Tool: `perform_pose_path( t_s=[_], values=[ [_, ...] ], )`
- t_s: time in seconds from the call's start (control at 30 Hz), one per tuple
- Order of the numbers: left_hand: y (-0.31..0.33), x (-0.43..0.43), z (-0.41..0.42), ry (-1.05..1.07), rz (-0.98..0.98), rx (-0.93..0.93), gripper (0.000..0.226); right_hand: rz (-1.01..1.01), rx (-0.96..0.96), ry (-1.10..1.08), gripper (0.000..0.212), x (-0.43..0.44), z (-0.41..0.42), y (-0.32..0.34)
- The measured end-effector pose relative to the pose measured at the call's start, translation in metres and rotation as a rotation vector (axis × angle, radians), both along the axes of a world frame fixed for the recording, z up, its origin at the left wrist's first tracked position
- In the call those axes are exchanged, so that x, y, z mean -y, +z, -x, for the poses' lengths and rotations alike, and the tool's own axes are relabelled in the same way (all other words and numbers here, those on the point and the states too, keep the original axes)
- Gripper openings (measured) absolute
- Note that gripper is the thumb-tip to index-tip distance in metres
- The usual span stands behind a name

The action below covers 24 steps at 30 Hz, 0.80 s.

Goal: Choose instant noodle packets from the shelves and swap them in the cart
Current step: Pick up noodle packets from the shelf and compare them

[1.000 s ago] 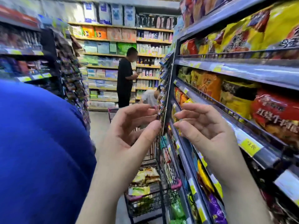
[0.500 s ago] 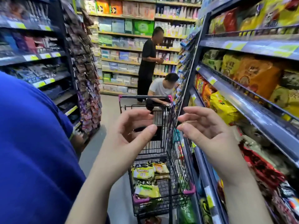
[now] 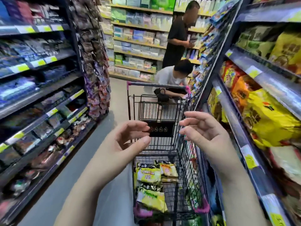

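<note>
Our left hand (image 3: 125, 141) and right hand (image 3: 206, 137) hang over the cart (image 3: 190, 176), whose basket is open from above down to the noodle packets (image 3: 148, 174) on its bottom, though its wire walls bar any way in from the sides. The cart's right wall stands just beside the right-hand shelves (image 3: 234, 124), leaving little room there, while a strip of bare floor (image 3: 114, 95) runs along its left. Beyond its handle (image 3: 156, 84) we see a crouching person (image 3: 169, 75) and a standing person (image 3: 176, 35) blocking the aisle's far end.
</note>
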<state>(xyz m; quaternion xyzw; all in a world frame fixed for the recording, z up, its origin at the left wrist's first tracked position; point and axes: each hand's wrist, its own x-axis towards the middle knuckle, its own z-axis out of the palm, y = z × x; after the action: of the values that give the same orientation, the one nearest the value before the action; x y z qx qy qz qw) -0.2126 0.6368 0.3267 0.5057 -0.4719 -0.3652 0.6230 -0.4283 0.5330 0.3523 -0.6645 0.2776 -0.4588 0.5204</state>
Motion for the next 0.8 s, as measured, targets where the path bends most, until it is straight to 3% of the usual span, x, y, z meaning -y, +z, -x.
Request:
perform_pose_path(
  t_s=[0.17, 0.33, 0.8],
  values=[
    [-0.016, 0.064, -0.012, 0.060, -0.064, 0.015, 0.038, -0.071, -0.042, 0.098, 0.054, 0.070, -0.013, -0.027],
    [-0.045, 0.120, -0.021, 0.103, -0.125, 0.002, 0.038, -0.134, -0.061, 0.109, 0.037, 0.129, -0.019, -0.062],
    [-0.226, 0.193, -0.035, 0.114, -0.537, -0.099, 0.040, -0.457, -0.224, 0.085, 0.040, 0.210, -0.015, -0.217]
  ],
)
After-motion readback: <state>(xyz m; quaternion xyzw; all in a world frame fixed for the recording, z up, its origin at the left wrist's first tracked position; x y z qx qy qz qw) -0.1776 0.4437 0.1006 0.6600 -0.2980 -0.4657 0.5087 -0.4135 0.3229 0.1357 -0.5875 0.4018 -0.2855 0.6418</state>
